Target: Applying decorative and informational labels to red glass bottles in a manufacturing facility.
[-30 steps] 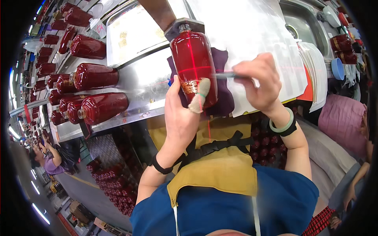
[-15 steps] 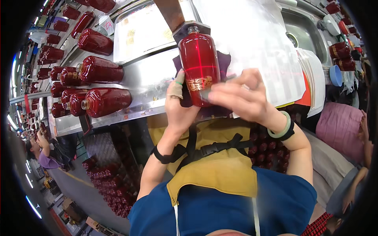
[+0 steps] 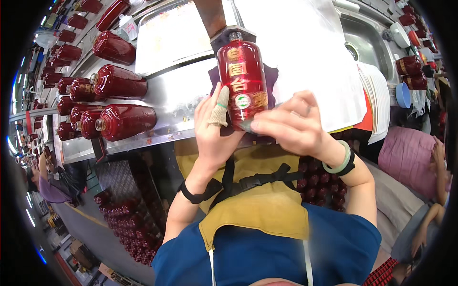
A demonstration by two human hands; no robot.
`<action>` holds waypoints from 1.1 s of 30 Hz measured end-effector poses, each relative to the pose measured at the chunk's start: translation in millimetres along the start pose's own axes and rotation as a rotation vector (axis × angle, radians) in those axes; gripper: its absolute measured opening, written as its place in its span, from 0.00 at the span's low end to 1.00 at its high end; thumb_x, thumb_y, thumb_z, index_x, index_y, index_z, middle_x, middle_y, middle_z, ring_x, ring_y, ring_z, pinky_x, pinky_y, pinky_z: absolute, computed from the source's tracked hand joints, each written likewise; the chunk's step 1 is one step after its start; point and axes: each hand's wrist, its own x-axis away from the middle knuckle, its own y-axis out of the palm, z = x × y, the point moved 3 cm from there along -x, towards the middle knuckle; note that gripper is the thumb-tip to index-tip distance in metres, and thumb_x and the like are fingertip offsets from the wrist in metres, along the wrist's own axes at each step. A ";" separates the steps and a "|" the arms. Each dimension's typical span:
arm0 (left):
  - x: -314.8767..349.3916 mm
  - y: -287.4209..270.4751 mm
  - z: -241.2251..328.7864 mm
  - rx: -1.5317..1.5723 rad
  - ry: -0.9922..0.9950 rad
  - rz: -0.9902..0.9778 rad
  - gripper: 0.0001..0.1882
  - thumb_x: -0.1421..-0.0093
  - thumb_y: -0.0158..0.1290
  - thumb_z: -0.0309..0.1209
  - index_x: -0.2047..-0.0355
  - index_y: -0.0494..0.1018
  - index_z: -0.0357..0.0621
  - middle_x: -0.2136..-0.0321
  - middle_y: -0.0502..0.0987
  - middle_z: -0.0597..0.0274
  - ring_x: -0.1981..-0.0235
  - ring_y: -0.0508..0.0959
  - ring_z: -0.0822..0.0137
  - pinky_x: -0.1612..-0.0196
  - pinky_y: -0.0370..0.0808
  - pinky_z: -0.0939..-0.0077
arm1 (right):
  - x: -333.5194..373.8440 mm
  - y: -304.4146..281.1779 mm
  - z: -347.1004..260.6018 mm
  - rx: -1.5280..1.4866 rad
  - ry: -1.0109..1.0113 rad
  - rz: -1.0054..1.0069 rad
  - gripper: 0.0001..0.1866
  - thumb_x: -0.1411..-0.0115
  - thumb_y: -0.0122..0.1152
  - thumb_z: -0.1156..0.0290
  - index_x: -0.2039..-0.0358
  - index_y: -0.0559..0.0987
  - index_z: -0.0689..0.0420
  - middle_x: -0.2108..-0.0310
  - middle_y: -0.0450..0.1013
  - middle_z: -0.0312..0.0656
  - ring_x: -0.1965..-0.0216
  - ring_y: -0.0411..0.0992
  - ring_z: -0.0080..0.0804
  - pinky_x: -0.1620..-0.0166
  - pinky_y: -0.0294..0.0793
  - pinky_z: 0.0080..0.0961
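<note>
A red glass bottle (image 3: 248,66) lies on its side on a dark purple cloth (image 3: 271,81), its neck pointing away from me against a metal bracket (image 3: 210,16). Gold characters and a round green-and-white mark face up. My left hand (image 3: 212,128) holds the bottle's left side near the base, with fabric finger covers on its fingers. At the lower right of the bottle, my right hand (image 3: 296,124) has its fingertips pressed together around a small grey thing, too covered to name, that touches the glass by the base.
Several red bottles (image 3: 129,122) lie on the metal worktop (image 3: 176,112) at left. A white tray (image 3: 167,38) is behind them. White sheets (image 3: 310,57), a stack of papers (image 3: 374,95), a sink (image 3: 365,40) and a blue bowl (image 3: 403,95) are at right. Co-workers sit at both sides.
The bottle has turned about its long axis: the gold ornament has rolled aside, and the gold characters and green-and-white mark now face up. Both hands remain by its base.
</note>
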 end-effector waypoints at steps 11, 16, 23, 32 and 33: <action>2.8 -1.2 7.0 0.029 -0.104 0.047 0.51 0.55 0.76 0.28 0.31 0.64 0.33 0.43 0.78 0.48 0.44 0.79 0.55 0.35 0.69 0.60 | 0.4 0.1 -2.2 0.113 0.240 0.092 0.16 0.55 0.69 0.71 0.62 0.88 0.47 0.61 0.82 0.25 0.68 0.70 0.23 0.56 0.67 0.27; 2.9 4.0 3.7 0.084 -0.265 -0.016 0.52 0.58 0.78 0.31 0.33 0.66 0.33 0.48 0.81 0.47 0.49 0.82 0.53 0.34 0.69 0.58 | -5.4 4.8 -14.1 0.042 -0.026 -0.015 0.16 0.54 0.66 0.68 0.61 0.87 0.48 0.60 0.81 0.25 0.68 0.71 0.23 0.57 0.67 0.26; 2.1 -2.9 12.6 -0.013 -0.014 0.081 0.52 0.59 0.75 0.25 0.32 0.65 0.31 0.42 0.77 0.47 0.43 0.78 0.49 0.35 0.69 0.56 | -12.4 2.9 -17.8 -0.049 -0.071 -0.030 0.17 0.54 0.66 0.72 0.60 0.87 0.50 0.62 0.81 0.28 0.67 0.71 0.25 0.60 0.69 0.28; 7.1 -20.3 -9.1 0.229 -0.066 -0.090 0.59 0.62 0.79 0.37 0.30 0.62 0.34 0.34 0.70 0.47 0.37 0.72 0.48 0.33 0.66 0.57 | -13.3 3.2 -11.9 -0.250 0.150 -0.137 0.12 0.46 0.70 0.79 0.60 0.85 0.51 0.63 0.81 0.33 0.69 0.72 0.32 0.59 0.70 0.30; 7.0 -21.5 -11.2 0.271 -0.106 -0.087 0.59 0.61 0.79 0.39 0.30 0.62 0.34 0.34 0.70 0.47 0.36 0.71 0.49 0.33 0.66 0.57 | -9.5 -0.2 -7.0 -0.295 0.274 -0.067 0.13 0.45 0.68 0.81 0.59 0.84 0.54 0.63 0.81 0.37 0.67 0.73 0.35 0.58 0.71 0.31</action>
